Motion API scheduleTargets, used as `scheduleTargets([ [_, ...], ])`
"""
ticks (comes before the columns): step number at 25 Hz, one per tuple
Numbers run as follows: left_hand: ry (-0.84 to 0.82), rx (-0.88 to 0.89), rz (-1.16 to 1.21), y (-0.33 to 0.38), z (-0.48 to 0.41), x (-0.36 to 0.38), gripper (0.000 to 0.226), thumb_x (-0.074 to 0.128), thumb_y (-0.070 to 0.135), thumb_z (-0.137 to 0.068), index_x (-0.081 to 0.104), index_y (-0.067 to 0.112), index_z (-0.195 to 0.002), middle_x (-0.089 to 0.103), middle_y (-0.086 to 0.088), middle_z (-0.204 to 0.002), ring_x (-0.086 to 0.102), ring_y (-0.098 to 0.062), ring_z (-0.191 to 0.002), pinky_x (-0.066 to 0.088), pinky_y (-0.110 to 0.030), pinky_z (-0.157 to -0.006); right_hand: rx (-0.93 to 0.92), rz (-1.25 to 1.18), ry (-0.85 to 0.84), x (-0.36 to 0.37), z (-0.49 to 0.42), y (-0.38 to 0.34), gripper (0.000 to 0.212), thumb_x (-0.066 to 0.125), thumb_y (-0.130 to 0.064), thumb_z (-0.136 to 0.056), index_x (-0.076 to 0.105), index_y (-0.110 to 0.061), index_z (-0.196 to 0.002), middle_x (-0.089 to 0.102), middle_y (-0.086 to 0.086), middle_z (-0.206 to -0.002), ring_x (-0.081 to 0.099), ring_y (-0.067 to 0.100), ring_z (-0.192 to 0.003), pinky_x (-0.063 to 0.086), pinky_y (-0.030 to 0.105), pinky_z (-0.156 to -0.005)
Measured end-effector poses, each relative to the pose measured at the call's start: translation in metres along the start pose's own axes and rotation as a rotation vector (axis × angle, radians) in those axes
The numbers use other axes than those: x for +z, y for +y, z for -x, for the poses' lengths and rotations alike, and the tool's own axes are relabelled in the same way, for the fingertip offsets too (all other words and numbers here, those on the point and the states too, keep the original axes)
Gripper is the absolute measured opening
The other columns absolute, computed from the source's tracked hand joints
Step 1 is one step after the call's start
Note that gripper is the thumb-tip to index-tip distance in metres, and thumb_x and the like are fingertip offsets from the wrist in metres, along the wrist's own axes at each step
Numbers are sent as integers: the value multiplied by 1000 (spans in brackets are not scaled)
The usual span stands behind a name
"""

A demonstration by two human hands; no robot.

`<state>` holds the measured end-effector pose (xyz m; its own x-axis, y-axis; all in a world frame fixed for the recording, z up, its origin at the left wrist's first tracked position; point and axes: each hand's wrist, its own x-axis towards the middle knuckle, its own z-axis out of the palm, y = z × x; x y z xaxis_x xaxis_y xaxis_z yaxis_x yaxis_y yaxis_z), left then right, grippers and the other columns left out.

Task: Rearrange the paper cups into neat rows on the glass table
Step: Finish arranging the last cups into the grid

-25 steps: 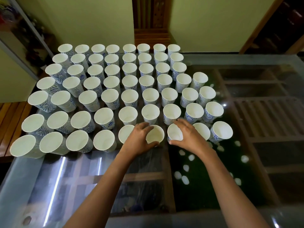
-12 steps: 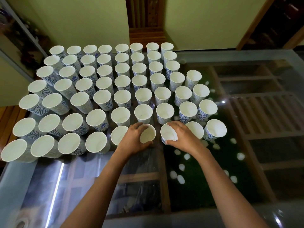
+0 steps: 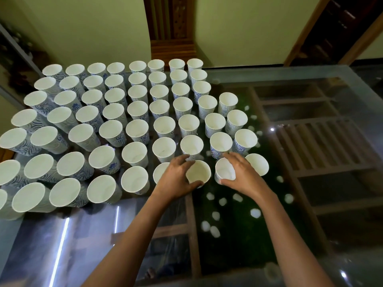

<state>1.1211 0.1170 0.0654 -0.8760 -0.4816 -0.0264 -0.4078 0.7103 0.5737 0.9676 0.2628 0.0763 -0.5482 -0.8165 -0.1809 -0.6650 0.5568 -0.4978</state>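
Several white paper cups with blue wave prints stand upright in rows on the glass table (image 3: 300,235), filling its left and middle. In the nearest row, my left hand (image 3: 176,179) curls round a cup (image 3: 198,171), thumb at its near side and fingers at its far rim. My right hand (image 3: 243,177) grips the neighbouring cup (image 3: 224,169) from the right, thumb at its near rim. A further cup (image 3: 257,164) stands just right of my right hand. Another cup (image 3: 160,172) is partly hidden behind my left hand.
The table's right half is bare glass, with a wooden slatted frame (image 3: 323,146) and white pebbles (image 3: 215,215) on dark green below it. The near glass edge reflects a light strip (image 3: 62,245). A green wall and a wooden post (image 3: 172,27) lie beyond the far edge.
Both hands stay on the same two front-row cups. The rightmost cup of the front row is no longer seen. The view has shifted slightly.
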Motion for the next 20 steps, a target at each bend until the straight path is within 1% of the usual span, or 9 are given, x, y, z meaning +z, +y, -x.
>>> scheduleTargets([
  [3, -21, -17, 10, 8, -9, 12, 74, 81, 38, -63, 54, 11, -126, 45, -15, -136, 42, -31, -124, 34, -36, -102, 26, 36, -57, -2, -2, 11, 80, 73, -28, -75, 29, -22, -141, 24, 5, -150, 26, 24, -137, 25, 39, -111],
  [6, -44, -25, 12, 9, -12, 17, 73, 82, 36, -61, 55, 10, -124, 47, -15, -135, 43, -32, -122, 34, -35, -102, 3, 31, -64, 1, -5, 16, 74, 70, -24, -77, 32, -21, -140, 29, 5, -147, 30, 23, -134, 27, 36, -109],
  [9, -46, -17, 5, 8, -12, 18, 68, 82, 32, -63, 56, 10, -122, 49, -14, -133, 46, -31, -119, 35, -32, -100, -10, 33, -41, 1, -7, 19, 67, 68, -20, -78, 37, -21, -137, 32, 3, -145, 34, 23, -131, 29, 36, -108],
  [11, -42, -20, 0, 8, -12, 18, 68, 81, 32, -64, 56, 10, -123, 49, -14, -133, 46, -31, -119, 35, -32, -100, -7, 33, -44, 0, -7, 21, 69, 70, -21, -78, 36, -22, -138, 32, 2, -146, 34, 22, -132, 29, 38, -108],
  [14, -43, -19, -9, 9, -11, 18, 69, 81, 34, -64, 55, 11, -124, 47, -15, -135, 44, -31, -122, 34, -32, -101, -8, 22, -50, -4, -5, 22, 77, 74, -23, -74, 33, -23, -139, 30, 1, -148, 30, 21, -135, 27, 39, -109],
  [17, -57, -10, -21, 11, -13, 19, 70, 80, 35, -65, 54, 12, -125, 45, -13, -136, 42, -29, -123, 33, -32, -102, 35, 2, 8, -15, -1, 31, 82, 77, -21, -72, 32, -22, -141, 28, 2, -150, 25, 20, -138, 25, 39, -111],
  [20, -57, -3, -30, 13, -13, 19, 68, 79, 34, -67, 53, 12, -126, 44, -13, -137, 41, -28, -124, 32, -32, -102, 118, 2, 95, -24, 3, 45, 75, 74, -15, -75, 35, -17, -140, 27, 5, -150, 23, 21, -139, 28, 36, -110],
])
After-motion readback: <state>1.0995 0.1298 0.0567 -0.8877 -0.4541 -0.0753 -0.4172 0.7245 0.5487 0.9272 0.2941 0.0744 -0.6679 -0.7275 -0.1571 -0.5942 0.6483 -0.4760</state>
